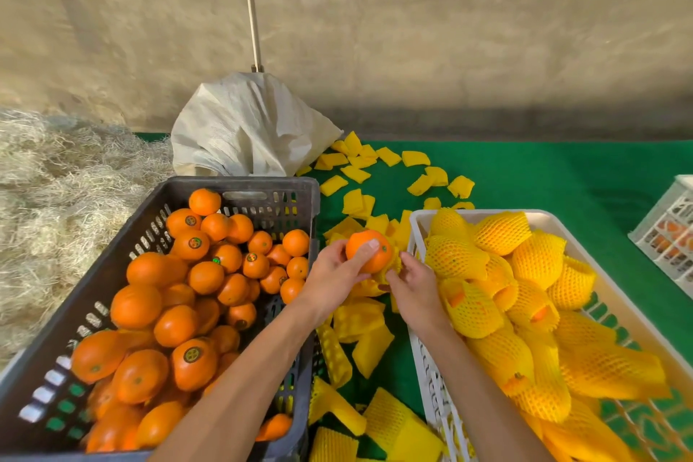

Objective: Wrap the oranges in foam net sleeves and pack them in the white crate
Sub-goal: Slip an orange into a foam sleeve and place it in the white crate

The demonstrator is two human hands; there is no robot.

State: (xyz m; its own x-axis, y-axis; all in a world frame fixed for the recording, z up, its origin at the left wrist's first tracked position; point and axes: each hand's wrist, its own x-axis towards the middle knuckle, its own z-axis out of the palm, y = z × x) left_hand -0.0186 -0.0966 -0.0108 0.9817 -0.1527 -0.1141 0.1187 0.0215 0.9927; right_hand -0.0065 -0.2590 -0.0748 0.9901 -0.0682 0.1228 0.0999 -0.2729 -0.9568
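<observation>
My left hand (pixel 332 274) grips a bare orange (pixel 369 249) between the two crates, thumb across its top. My right hand (pixel 414 279) pinches a yellow foam net sleeve (pixel 390 266) just under and to the right of that orange. The sleeve covers only the fruit's lower right side. A dark crate (pixel 243 186) on the left holds several unwrapped oranges (pixel 195 285). On the right, the white crate (pixel 416 221) holds several oranges wrapped in yellow sleeves (pixel 498 274).
Loose flat yellow sleeves (pixel 356 172) lie scattered on the green mat (pixel 543 176) between and behind the crates. A white woven sack (pixel 247 127) stands behind the dark crate. Straw (pixel 56 191) lies at left. Another white crate (pixel 671 229) stands at the right edge.
</observation>
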